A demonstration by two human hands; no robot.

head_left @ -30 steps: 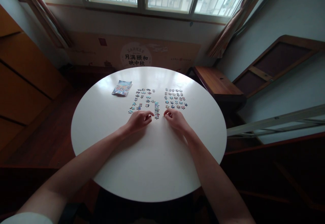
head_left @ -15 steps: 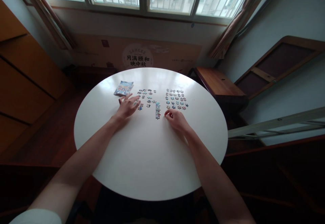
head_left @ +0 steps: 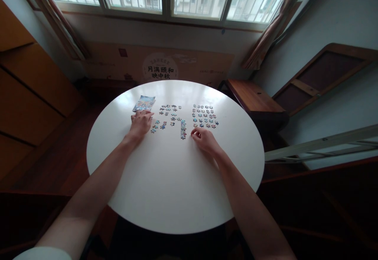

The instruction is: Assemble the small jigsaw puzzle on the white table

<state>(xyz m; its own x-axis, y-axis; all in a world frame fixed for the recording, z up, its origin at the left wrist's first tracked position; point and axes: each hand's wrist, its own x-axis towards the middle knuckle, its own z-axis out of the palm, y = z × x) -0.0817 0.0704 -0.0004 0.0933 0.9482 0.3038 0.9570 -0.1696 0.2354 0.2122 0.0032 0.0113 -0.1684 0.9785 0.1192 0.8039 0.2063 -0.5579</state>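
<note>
My left hand [head_left: 141,124] is over the left part of the white table, its fingers stretched toward the near edge of a folded picture leaflet [head_left: 144,103]; whether they touch it I cannot tell. My right hand [head_left: 202,137] rests on the tabletop with thumb and forefinger pinched on a puzzle piece, mostly hidden by the fingers. Just left of that pinch lies a narrow upright strip of joined puzzle pieces [head_left: 183,129]. Loose puzzle pieces [head_left: 174,115] are scattered between my left hand and the strip. Beyond my right hand, more pieces [head_left: 206,115] lie in rough rows.
The round white table [head_left: 177,193] has its near edge close to my body. A wooden bench [head_left: 251,96] stands past its right side. Behind is a printed cardboard panel [head_left: 201,63] under the window. A metal rail [head_left: 319,142] runs along the right.
My left hand has left the strip and moved left and away from me, across the loose pieces to the leaflet. The right hand has kept its pinch beside the strip.
</note>
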